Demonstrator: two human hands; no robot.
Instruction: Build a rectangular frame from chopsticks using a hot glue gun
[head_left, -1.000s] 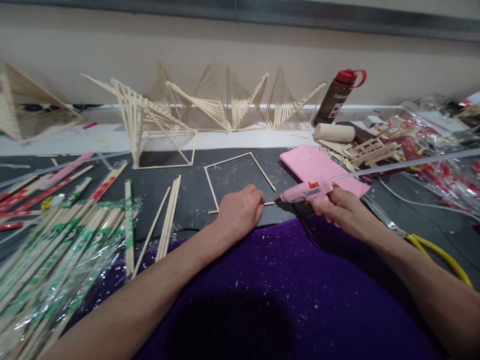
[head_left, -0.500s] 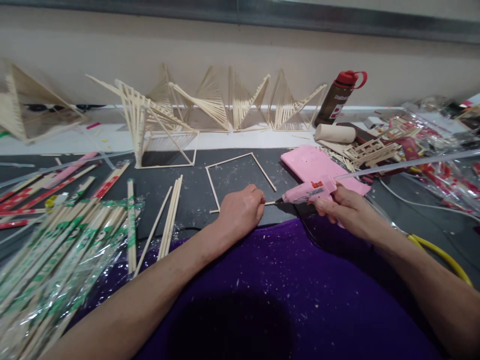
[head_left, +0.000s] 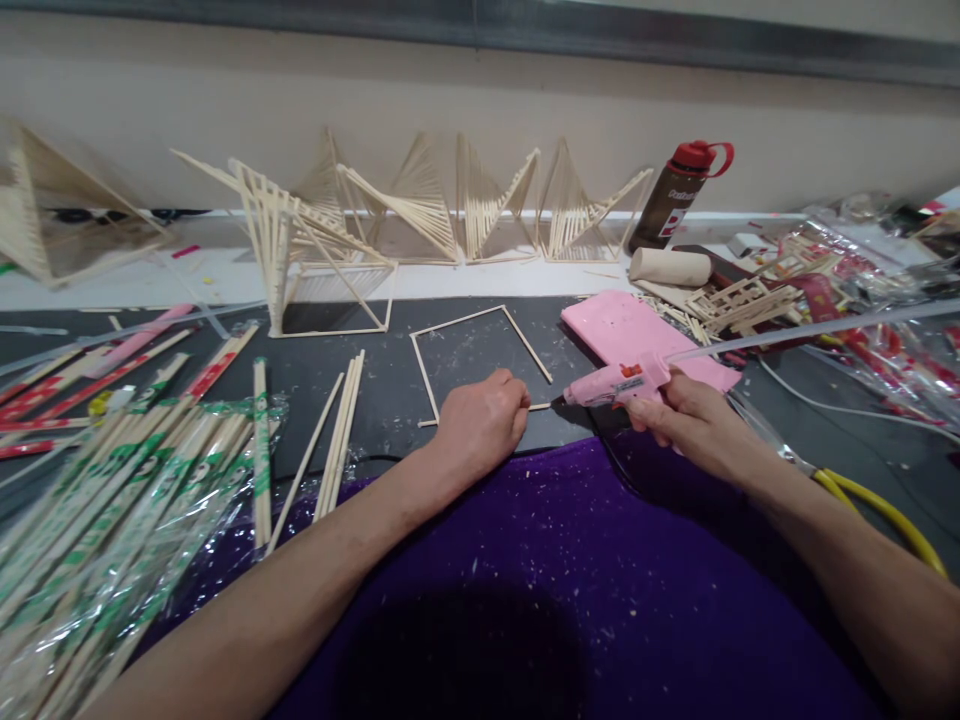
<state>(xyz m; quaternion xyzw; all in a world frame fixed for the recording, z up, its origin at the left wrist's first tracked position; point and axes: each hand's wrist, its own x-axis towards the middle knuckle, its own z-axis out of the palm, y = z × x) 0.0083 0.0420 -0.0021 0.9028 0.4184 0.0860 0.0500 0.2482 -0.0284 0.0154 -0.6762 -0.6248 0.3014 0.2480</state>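
Pink glue gun (head_left: 619,382) gripped in right hand (head_left: 682,412), tip (head_left: 557,402) at end of stick (head_left: 539,407). Left hand (head_left: 486,415) curled over stick; fingertips hidden, cannot tell hold. Wooden frame (head_left: 424,379) flat on table (head_left: 390,400), open at right. Stick rolling could skew frame; gun drifting could burn left hand.

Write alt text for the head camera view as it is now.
The right hand holds a pink hot-glue gun, its nozzle at the end of a thin wooden stick under the left hand, part of a four-sided outline on the dark tabletop. Twisted stick models and a red-lidded bottle are behind.
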